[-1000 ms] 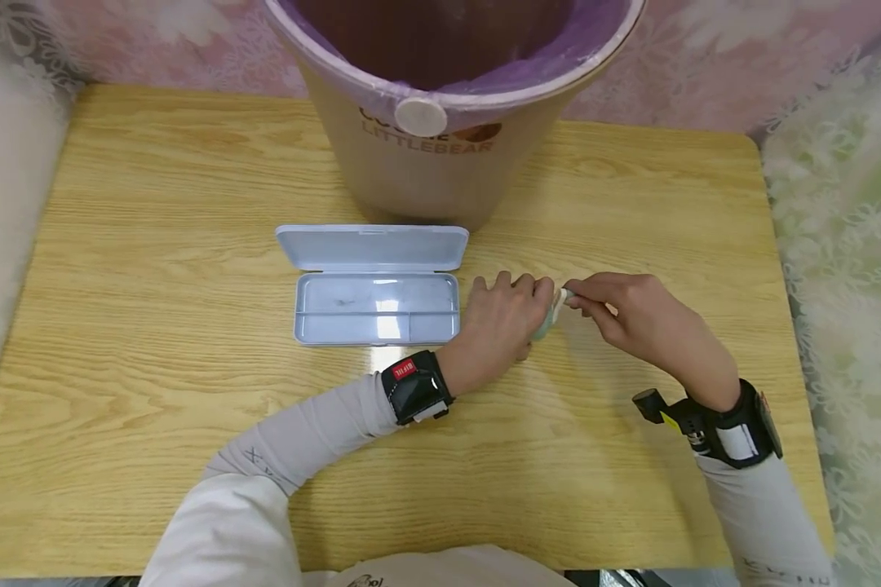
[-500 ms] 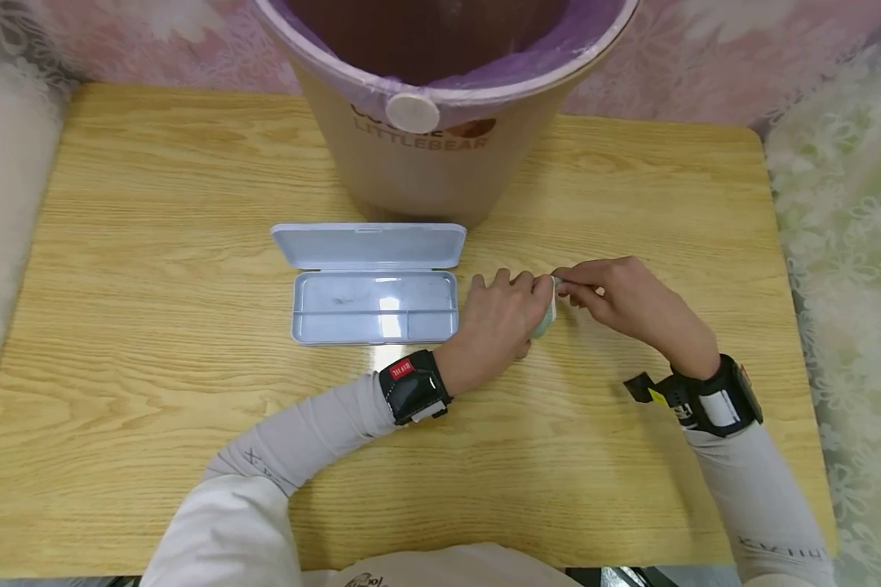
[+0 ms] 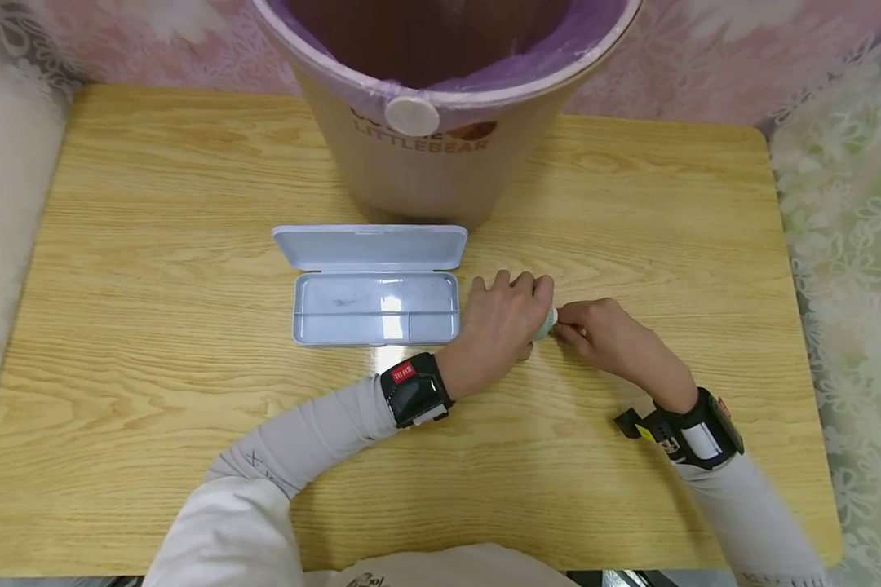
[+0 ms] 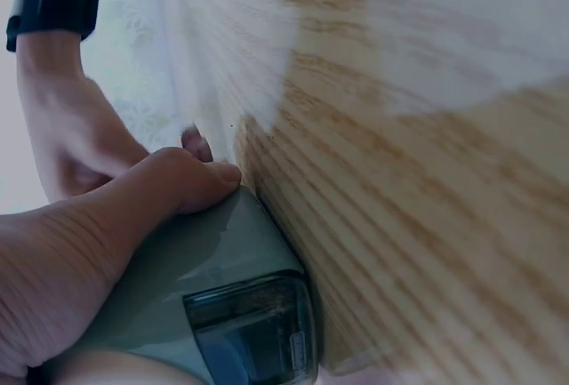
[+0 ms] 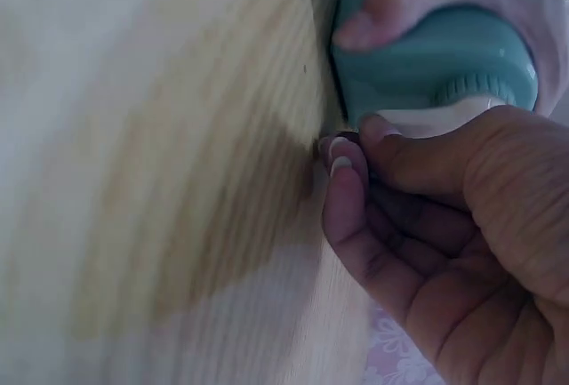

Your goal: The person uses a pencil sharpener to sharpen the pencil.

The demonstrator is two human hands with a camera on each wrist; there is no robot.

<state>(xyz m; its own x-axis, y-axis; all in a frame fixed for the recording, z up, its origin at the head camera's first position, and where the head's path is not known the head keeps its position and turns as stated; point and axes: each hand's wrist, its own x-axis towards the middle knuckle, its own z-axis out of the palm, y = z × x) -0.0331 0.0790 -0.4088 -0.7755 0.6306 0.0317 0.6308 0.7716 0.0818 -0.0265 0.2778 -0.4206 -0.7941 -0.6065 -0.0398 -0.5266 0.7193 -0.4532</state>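
Left fingers clasp a dark-windowed, rounded green sharpener; right fingers pinch its white crank.

"LITTLEBEAR" on bin front; red L-wrist tag txt unclear

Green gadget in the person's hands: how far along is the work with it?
Done: the blue case stands open, and the left hand has a grip on the green gadget. In hand: the right hand pinches at the gadget's white crank arm. Left: probably cranking, then letting go, since both hands are on it; how much remains, I can't tell.
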